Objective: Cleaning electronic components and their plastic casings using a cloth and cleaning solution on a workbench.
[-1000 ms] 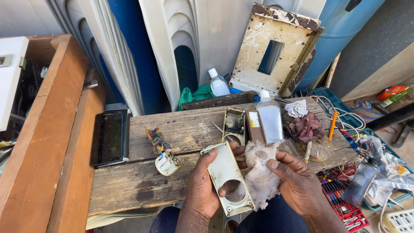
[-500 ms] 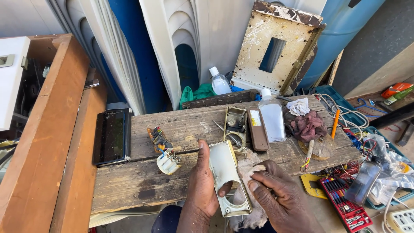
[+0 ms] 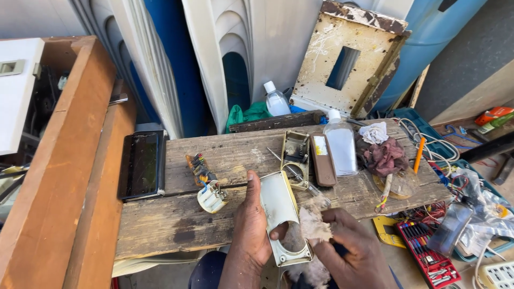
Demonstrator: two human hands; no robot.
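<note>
Weathered plank workbench (image 3: 176, 230) in sunlight, wooden cabinet (image 3: 59, 176) left, white panels (image 3: 214, 59) leaning behind

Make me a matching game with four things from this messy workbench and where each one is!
Things:
1. white plastic casing
2. pale cloth
3. clear bottle
4. black tablet

Places:
A. on the bench's left end
B. in the right hand
C. in the left hand
D. lying flat by the maroon rag

Pairs: 1-C, 2-B, 3-D, 4-A
</note>
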